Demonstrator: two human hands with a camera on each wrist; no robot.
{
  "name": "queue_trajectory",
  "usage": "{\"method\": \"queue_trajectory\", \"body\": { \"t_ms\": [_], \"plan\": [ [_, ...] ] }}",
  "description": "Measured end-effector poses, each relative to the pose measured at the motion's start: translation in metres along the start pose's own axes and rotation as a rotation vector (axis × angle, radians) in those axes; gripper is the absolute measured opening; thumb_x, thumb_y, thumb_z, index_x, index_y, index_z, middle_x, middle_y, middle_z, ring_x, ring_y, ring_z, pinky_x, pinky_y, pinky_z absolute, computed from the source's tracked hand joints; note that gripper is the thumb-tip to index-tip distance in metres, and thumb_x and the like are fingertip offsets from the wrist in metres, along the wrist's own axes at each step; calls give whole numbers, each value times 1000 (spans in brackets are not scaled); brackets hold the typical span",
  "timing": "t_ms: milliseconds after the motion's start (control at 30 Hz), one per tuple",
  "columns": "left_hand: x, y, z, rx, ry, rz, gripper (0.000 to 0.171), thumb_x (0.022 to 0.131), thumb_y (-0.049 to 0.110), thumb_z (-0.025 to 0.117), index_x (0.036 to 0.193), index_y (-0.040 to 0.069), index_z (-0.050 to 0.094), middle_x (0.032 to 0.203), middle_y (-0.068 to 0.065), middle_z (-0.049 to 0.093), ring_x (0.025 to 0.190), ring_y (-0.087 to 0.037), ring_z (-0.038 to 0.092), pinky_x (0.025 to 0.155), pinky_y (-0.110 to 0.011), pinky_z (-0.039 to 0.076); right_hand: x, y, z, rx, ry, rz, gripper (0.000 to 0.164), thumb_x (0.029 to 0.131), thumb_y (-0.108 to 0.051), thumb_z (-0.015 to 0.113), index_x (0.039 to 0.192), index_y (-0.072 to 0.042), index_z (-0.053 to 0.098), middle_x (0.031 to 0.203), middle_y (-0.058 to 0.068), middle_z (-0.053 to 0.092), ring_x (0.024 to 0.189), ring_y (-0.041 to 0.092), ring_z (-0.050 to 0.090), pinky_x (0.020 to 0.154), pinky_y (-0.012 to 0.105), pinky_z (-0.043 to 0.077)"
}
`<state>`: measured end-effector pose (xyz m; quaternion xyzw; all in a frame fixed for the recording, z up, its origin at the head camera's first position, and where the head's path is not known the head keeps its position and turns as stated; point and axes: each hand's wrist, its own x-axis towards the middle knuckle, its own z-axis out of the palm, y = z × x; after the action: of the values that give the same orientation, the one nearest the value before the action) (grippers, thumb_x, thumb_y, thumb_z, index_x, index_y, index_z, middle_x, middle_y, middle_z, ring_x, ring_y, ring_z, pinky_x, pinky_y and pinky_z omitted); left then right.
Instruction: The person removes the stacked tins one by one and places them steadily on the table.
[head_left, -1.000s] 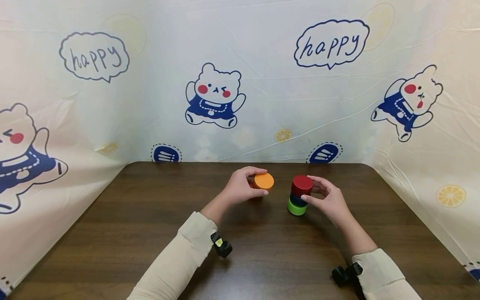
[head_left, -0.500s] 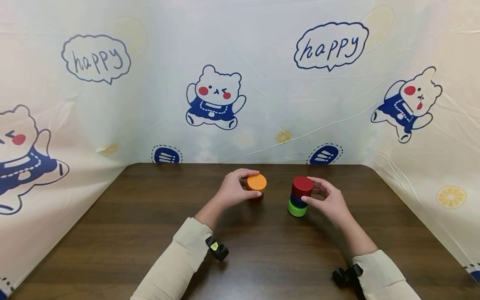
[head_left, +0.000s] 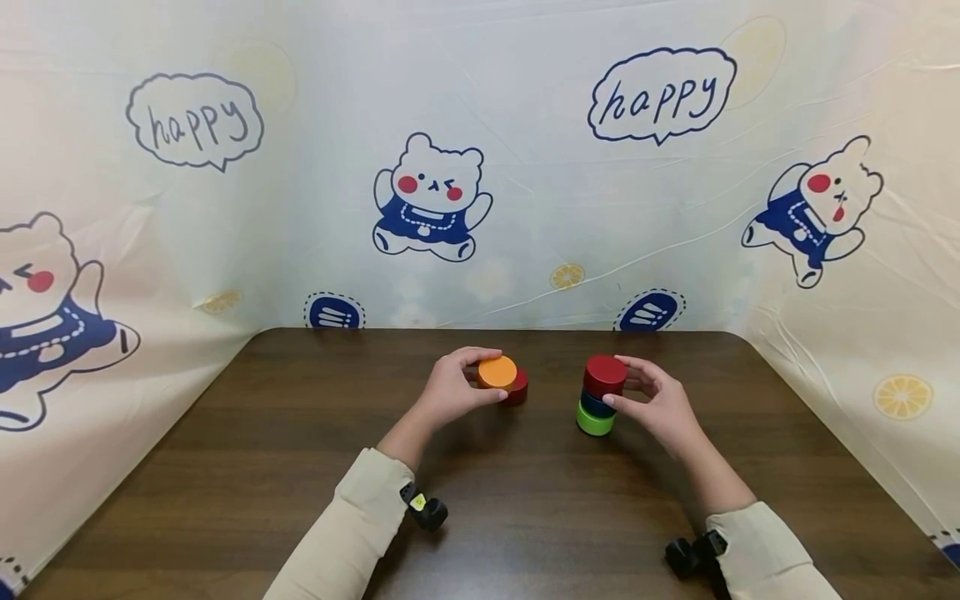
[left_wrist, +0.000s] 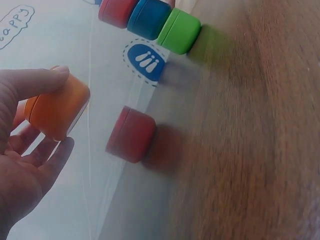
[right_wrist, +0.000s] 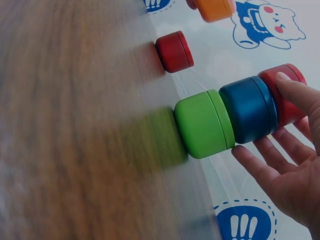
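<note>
Four shiny round lidded tins would be too many to list at once, so by place: my left hand [head_left: 447, 390] holds an orange tin [head_left: 497, 373] between thumb and fingers, and the left wrist view has it raised off the table. A lone red tin [left_wrist: 132, 135] stands on the table just right of and below it. To the right rises an upright stack: a green tin [right_wrist: 204, 124] at the bottom, a blue tin [right_wrist: 248, 109] in the middle, a red tin [head_left: 605, 375] on top. My right hand [head_left: 663, 402] grips the stack's upper part, thumb on the top red tin.
The dark wooden table [head_left: 300, 500] ends at a straight back edge. Behind and beside it hangs a pale cloth [head_left: 540, 150] printed with bears and speech bubbles. A small black camera [head_left: 427, 508] sits on each wrist.
My left hand has moved left and slightly nearer with the orange tin, leaving more of the lone red tin in sight. My right hand and the stack stay as they were.
</note>
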<state>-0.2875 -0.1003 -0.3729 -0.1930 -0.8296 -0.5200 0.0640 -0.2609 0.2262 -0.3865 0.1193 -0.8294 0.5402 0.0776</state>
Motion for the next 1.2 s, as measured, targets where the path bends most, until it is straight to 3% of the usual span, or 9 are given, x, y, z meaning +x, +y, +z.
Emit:
{"method": "queue_trajectory", "body": {
  "t_ms": [333, 600, 800, 1200],
  "plan": [
    [-2, -11, -6, -35, 36, -32, 58, 75, 9, 85, 128, 8, 64, 125, -5, 60, 106, -25, 62, 91, -36, 53, 0, 2, 0, 3, -2, -4, 64, 84, -27, 79, 140, -15, 50, 131, 13, 60, 117, 32, 56, 94, 52, 48],
    [-2, -17, -9, -43, 65, -74, 56, 75, 10, 85, 127, 14, 65, 127, -5, 59, 109, -25, 61, 93, -37, 52, -1, 0, 0, 3, -5, -2, 64, 84, -28, 78, 140, -14, 50, 132, 14, 59, 118, 33, 55, 94, 53, 48],
    [-2, -22, -12, -40, 69, -103, 57, 75, 10, 84, 129, 12, 64, 128, -7, 58, 113, -29, 58, 96, -39, 50, 0, 1, 0, 2, -7, 5, 64, 84, -29, 78, 140, -14, 50, 132, 14, 59, 118, 33, 55, 94, 52, 48],
    [-1, -40, -15, -38, 72, -143, 59, 77, 10, 84, 131, 9, 61, 130, -9, 57, 112, -28, 58, 98, -40, 49, 0, -4, -2, 10, -16, 23, 63, 87, -19, 76, 143, -11, 47, 135, 17, 57, 121, 36, 53, 97, 55, 46]
  ]
}}
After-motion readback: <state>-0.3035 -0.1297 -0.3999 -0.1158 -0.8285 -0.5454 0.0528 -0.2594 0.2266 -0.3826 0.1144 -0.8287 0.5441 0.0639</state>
